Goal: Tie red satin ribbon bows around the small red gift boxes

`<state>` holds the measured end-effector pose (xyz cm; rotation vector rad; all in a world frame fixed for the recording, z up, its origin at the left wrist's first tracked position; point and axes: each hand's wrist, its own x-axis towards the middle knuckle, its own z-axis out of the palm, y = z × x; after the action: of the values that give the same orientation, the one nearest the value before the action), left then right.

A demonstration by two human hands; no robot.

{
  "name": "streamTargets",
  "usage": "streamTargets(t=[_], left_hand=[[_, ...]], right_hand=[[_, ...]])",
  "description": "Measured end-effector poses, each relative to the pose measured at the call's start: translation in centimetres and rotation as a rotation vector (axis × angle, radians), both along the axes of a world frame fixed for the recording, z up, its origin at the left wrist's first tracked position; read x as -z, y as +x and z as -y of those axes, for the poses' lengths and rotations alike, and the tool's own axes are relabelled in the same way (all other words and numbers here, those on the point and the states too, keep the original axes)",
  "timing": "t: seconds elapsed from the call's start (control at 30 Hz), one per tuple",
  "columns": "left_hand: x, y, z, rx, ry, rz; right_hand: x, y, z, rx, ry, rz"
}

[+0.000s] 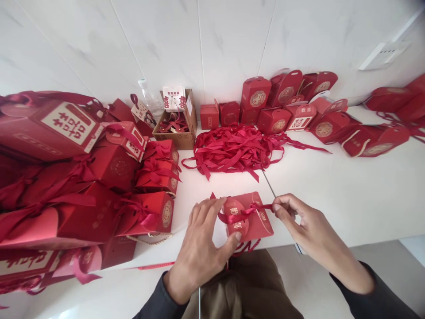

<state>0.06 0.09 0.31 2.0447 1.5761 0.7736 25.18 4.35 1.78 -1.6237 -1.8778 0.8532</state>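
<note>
A small red gift box (265, 223) with gold characters sits at the front edge of the white table. My left hand (207, 241) grips its left side, fingertips at the far corner and thumb on the near edge. Across the box top runs a red ribbon (237, 216), looped and twisted near the middle. Its right end is pinched between the thumb and fingers of my right hand (302, 221), just off the box's right side. A dark red cord (247, 246) hangs at the near side of the box.
A heap of loose red ribbons (232, 148) lies behind the box. Ribbon-tied gift boxes (109, 164) are stacked at left. An open cardboard box (179, 141) stands near the wall. More red boxes (279, 122) line the back right. The white table (335, 190) ends close to my lap.
</note>
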Motion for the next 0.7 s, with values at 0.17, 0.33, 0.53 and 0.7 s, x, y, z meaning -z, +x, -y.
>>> streamTargets(t=[0.17,0.33,0.53,0.7], left_hand=[[0.2,-0.3,0.3,-0.152,-0.026,0.151],[0.0,-1.2,0.2,-0.227,-0.065,0.2],[-0.1,-2.9,-0.1,-0.39,0.039,0.231],[-0.2,-2.0,-0.5,-0.518,0.241,0.076]], right_hand=[[0.6,0.2,0.2,0.017,-0.006,-0.021],[0.8,0.2,0.2,0.016,0.004,-0.036],[1.4,0.8,0.1,0.038,-0.001,0.005],[1.6,0.9,0.0,0.127,-0.021,-0.118]])
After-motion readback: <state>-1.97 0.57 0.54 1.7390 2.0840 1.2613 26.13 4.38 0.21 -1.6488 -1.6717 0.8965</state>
